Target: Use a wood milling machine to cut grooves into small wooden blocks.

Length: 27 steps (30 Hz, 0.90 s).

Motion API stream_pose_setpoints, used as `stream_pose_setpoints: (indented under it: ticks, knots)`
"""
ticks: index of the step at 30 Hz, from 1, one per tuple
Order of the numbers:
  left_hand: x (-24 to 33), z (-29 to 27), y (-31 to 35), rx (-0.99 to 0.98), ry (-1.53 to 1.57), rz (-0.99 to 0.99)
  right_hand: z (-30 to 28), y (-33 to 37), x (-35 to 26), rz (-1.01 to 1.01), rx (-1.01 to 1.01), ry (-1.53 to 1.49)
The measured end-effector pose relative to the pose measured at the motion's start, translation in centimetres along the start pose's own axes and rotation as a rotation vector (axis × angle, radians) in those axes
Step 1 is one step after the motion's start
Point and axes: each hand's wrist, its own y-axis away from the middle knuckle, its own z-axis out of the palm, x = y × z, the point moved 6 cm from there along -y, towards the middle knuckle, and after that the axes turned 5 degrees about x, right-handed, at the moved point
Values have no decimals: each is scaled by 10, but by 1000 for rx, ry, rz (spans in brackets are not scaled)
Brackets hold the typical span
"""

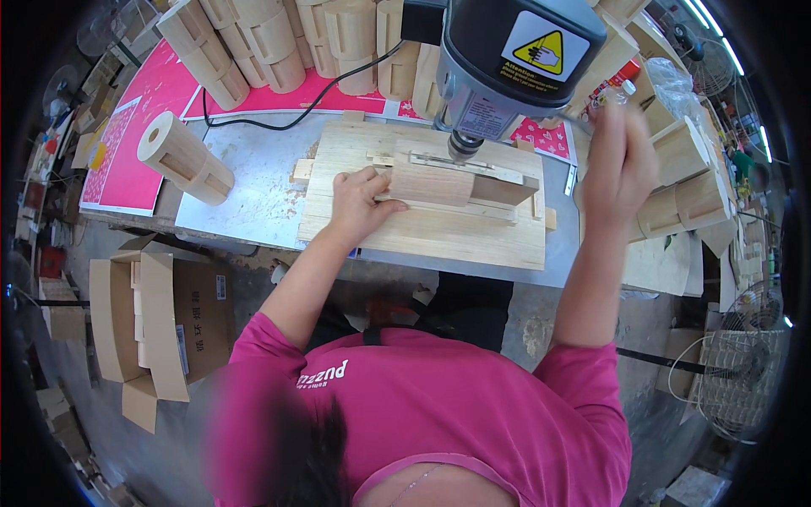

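Observation:
A pale wooden cylinder point(432, 183) lies on its side in a wooden jig point(486, 213), which is fixed on a flat wooden board point(405, 241). My left hand point(359, 203) grips the cylinder's left end, thumb toward me and fingers on the far side. Above the cylinder hangs the drill press point(522, 51), its chuck point(464, 145) just beyond the workpiece. A flat brownish piece point(505, 189) sits at the cylinder's right end. My right hand point(621, 160) is raised at the right of the drill press, blurred, its fingers curled; what they hold, if anything, cannot be made out.
One notched wooden cylinder point(190, 160) stands at the left of the table. Several stacked cylinders point(274, 42) line the back, with more at the right point(684, 198). A black cable point(291, 125) crosses the pink sheet point(152, 84). An open cardboard box point(203, 313) stands at lower left.

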Motion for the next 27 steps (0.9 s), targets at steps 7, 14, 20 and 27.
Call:
stream_pose_setpoints:
  ticks: [7,14,20,27]
  knots:
    - [23,23,-8,15,-1,47,39,-81,73,84,-159,195]
    - [20,19,-3,6,-13,36,8,-34,0,-19,-128,171]
    - [24,21,-4,-7,-8,38,-2,57,3,181,-108,-47]
    - [25,23,-8,-26,-2,21,26,116,46,-53,20,-124]
